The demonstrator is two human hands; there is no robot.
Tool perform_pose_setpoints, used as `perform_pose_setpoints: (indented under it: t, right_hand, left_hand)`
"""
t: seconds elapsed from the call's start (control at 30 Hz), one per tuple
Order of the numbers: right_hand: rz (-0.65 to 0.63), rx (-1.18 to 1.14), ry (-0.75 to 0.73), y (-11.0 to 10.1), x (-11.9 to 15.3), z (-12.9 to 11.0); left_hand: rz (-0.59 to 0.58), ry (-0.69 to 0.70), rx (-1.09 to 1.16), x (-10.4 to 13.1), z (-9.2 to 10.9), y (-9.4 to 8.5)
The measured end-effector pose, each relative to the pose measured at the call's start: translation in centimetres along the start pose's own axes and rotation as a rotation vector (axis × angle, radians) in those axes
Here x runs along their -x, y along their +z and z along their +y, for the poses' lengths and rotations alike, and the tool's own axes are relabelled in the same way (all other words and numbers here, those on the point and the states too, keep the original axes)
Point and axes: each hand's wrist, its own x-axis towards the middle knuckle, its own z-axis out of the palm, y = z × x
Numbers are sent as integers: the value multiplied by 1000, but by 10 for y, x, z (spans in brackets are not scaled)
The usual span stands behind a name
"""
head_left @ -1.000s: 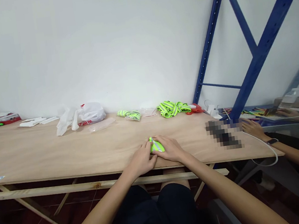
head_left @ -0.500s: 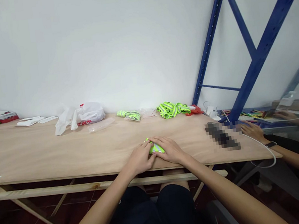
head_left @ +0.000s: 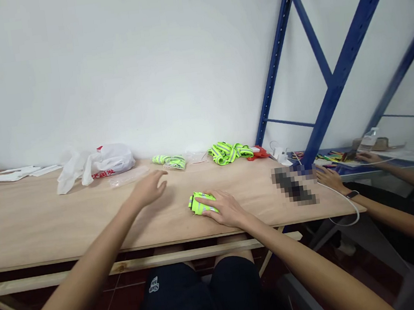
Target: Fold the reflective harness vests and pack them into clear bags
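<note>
Right hand point(head_left: 224, 208) rests on folded neon band point(head_left: 199, 204); left hand point(head_left: 149, 188) hovers open above plywood table point(head_left: 49, 219).
</note>
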Motion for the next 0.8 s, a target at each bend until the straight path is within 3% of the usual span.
perform_pose_setpoints:
  t: [0.13, 0.27, 0.43, 0.57, 0.7, 0.8]
  right_hand:
    - [-29, 20, 34, -1, 0, -1]
    - [-51, 18, 47, -3, 0, -2]
    - [-35, -15, 40, -3, -1, -2]
    - [-29, -36, 49, -3, -1, -1]
    - [-28, -45, 32, -3, -1, 0]
    - [-18, -42, 27, -2, -1, 0]
  left_hand:
    - [-94, -230, -319, -25, -61, 10]
    - [-235, -334, -334, -27, -91, 28]
    - [-318, -278, -284, -20, -93, 42]
    - [-316, -197, -286, -20, -85, 40]
    - [-153, -152, -404, -25, -86, 32]
    - [-36, -176, -474, -28, -100, 28]
